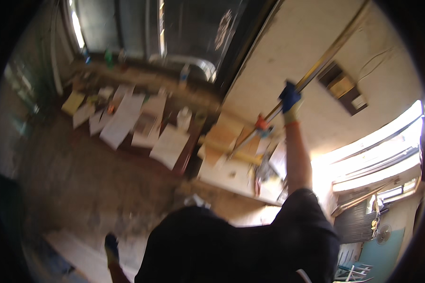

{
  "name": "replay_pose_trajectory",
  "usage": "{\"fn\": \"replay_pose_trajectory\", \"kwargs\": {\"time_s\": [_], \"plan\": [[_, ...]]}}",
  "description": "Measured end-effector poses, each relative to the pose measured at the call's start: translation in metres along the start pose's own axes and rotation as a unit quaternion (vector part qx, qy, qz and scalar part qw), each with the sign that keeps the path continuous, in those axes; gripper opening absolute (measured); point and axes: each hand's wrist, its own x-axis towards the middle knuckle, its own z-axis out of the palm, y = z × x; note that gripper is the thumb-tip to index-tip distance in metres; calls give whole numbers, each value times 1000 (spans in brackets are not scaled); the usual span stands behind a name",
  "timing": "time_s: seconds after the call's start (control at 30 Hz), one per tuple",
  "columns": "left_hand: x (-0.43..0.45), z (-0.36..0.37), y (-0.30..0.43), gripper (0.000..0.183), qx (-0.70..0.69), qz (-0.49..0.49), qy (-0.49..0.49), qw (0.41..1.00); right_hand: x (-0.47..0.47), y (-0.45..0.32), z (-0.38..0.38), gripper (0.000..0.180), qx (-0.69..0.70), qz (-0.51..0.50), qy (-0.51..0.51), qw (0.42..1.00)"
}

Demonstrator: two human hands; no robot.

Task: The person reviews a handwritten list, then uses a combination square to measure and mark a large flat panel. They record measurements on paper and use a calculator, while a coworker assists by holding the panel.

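Note:
My right hand (pixel 290 97), in a dark blue and pale yellow glove, is raised at the right and closed around a long, narrow metal bar (pixel 317 69). The bar slants from the top right down towards a white work surface (pixel 216 177). Near its lower part is an orange-red piece (pixel 261 122); whether the two are joined is unclear. My left hand (pixel 112 246), gloved alike, hangs low at the left, away from the bar. Nothing shows in it, but blur hides how its fingers are set.
A dark red table (pixel 182 164) bears paper sheets (pixel 122 122) and a white bottle (pixel 184 118). Small bottles line the ledge under the window. A dark wall box (pixel 343 88) is beside the bar. Pale boards (pixel 81 256) lie at lower left; a fan (pixel 383 234) is at lower right.

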Motion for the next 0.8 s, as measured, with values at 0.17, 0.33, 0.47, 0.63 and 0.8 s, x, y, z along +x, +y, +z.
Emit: {"fn": "replay_pose_trajectory", "kwargs": {"time_s": [0.17,0.33,0.47,0.63,0.8], "plan": [[109,102,37,46,12,-46,45,998,18,2,27,19,49,77,79,993],[186,223,73,40,-18,-71,-7,997,37,10,40,19,72,82,68,992],[183,222,90,35,-57,-38,-35,997,52,42,30,20,38,47,60,996],[155,166,82,29,-158,-77,16,984,62,73,15,23,53,-29,68,996],[170,134,90,40,340,75,-16,937,36,65,13,71,-267,-109,163,944]]}}
